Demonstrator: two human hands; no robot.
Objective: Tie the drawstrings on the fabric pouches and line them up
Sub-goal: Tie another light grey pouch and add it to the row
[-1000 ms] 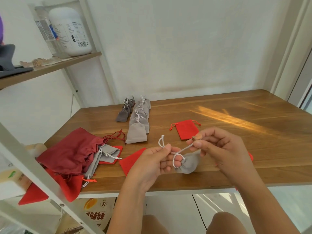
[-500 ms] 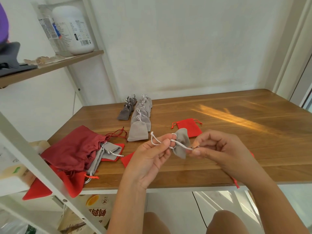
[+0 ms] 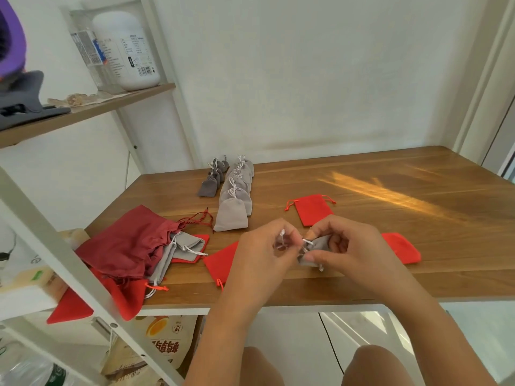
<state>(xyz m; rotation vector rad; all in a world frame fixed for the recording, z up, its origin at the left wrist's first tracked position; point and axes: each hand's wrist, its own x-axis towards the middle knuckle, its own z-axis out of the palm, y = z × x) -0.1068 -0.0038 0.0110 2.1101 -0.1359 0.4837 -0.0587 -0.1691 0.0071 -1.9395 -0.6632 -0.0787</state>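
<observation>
While my right hand (image 3: 354,252) clamps its fingers round the grey pouch (image 3: 319,243) just above the near tabletop (image 3: 362,190), its white drawstring (image 3: 282,235) runs leftward into my left hand (image 3: 262,254), whose fingers pinch it. The pouch lies crosswise between both hands, small, soft, crumpled. The row of tied pouches (image 3: 232,215) lies farther back, nearer my left hand.

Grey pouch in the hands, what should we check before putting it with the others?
1. Left hand pinches the white drawstring: ok.
2. Right hand holds the grey pouch: ok.
3. Knot finished: cannot tell, fingers hide it.
4. Bare table in front of the light grey pouch row: ok.
5. Every pouch tied: not ok, red pouch lies flat, cords loose.
</observation>
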